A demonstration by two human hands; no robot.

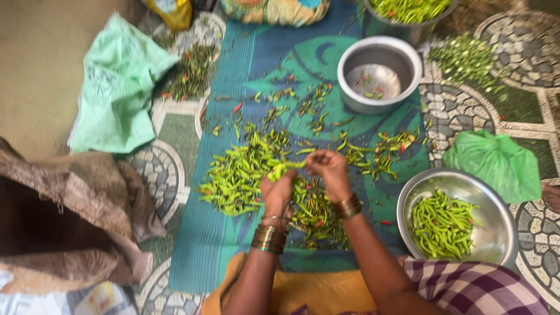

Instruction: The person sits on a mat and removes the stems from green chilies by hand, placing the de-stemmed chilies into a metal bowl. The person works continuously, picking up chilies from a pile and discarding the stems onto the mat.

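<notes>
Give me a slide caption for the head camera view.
Both hands work green chillies above a heaped mat.

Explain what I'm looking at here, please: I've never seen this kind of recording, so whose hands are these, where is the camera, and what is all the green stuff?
There is no machine: one camera sits on a person's head and looks down at their own two bare hands. The left hand grips a small bunch of green chillies, and the right hand pinches the end of that bunch. Both wrists wear bangles. Below the hands a pile of chillies, mostly green with a few red, lies on a blue-green mat. To the right a steel bowl holds more green chillies; a deeper steel pot farther away holds only a few bits. Green plastic bags lie on the tiled floor.
</notes>
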